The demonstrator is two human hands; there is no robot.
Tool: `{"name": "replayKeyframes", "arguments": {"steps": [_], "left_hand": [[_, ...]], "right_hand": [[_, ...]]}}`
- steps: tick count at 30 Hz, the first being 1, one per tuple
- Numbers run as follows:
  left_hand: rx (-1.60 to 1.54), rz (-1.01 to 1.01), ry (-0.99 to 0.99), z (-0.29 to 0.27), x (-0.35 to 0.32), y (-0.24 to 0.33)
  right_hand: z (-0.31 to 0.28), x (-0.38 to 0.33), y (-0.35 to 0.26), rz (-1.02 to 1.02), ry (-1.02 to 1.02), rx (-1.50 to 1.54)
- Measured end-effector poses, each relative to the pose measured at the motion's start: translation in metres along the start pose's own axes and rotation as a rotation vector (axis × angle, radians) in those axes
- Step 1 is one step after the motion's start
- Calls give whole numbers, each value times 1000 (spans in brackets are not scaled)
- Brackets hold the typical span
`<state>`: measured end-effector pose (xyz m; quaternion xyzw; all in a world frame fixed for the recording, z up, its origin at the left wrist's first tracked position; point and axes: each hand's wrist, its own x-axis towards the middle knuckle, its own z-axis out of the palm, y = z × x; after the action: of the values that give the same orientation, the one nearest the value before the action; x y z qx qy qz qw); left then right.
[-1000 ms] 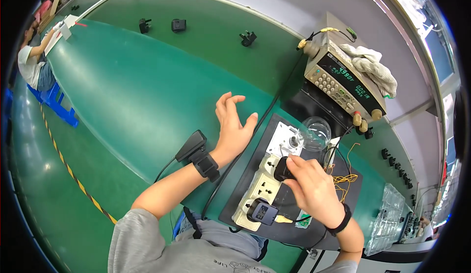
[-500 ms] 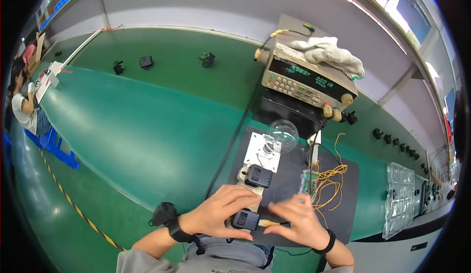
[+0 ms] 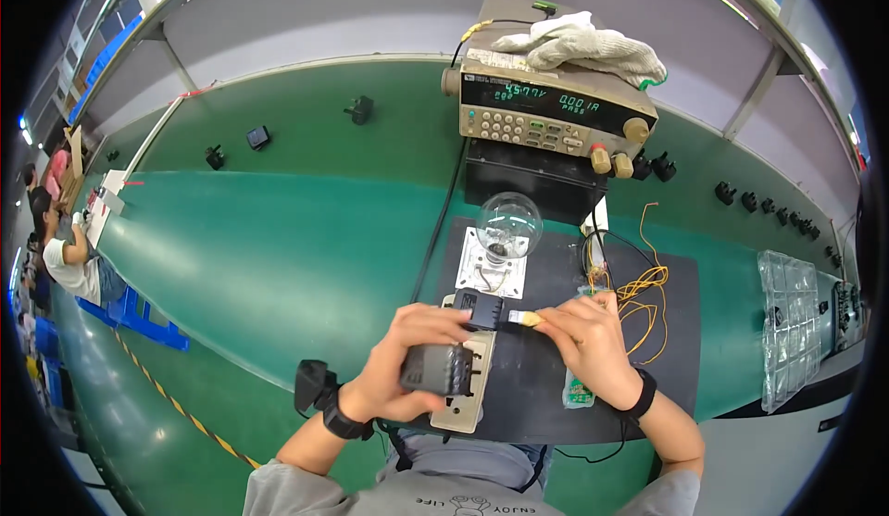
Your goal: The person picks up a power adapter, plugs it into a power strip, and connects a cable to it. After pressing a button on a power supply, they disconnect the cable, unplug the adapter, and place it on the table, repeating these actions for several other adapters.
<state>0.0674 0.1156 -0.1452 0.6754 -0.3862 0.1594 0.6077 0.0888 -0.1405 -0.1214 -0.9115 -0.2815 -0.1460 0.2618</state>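
My left hand (image 3: 394, 358) is closed around a black plug-in power adapter (image 3: 437, 370), lifted over the beige power strip (image 3: 479, 382). A second black adapter (image 3: 478, 307) sits at the strip's far end. Between the fingertips of my right hand (image 3: 593, 335) is a USB plug (image 3: 526, 318) with yellow wrapping. Its pale metal tip points left, close beside the second adapter; I cannot tell if they touch. A green circuit board (image 3: 579, 392) in clear wrap lies partly under my right wrist.
Beyond the strip, a clear glass bulb (image 3: 509, 224) stands on a white plate (image 3: 470, 280). A bench meter (image 3: 546, 113) bearing white gloves (image 3: 593, 45) rises behind. Yellow wires (image 3: 648, 284) tangle on the dark mat (image 3: 528, 396). Clear plastic trays (image 3: 789, 331) lie right. Another person (image 3: 74, 257) sits far left.
My left hand has closed on the near adapter and raised it off the strip. My right hand, earlier spread, now pinches the USB plug, which has left that adapter and moved farther away.
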Motion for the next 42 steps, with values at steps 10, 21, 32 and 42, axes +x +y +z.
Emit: {"name": "replayKeyframes", "arguments": {"steps": [10, 21, 32, 42], "left_hand": [[-122, -161, -22, 0, -8, -28], [-169, -259, 443, -33, 40, -79], [982, -573, 598, -86, 93, -228], [1042, -417, 808, -88, 96, -233]], "right_hand": [[8, 6, -8, -99, -29, -8], [-38, 47, 17, -61, -45, -187], [-18, 142, 250, 405, -410, -615], [-44, 134, 271, 389, -236, -133]]}}
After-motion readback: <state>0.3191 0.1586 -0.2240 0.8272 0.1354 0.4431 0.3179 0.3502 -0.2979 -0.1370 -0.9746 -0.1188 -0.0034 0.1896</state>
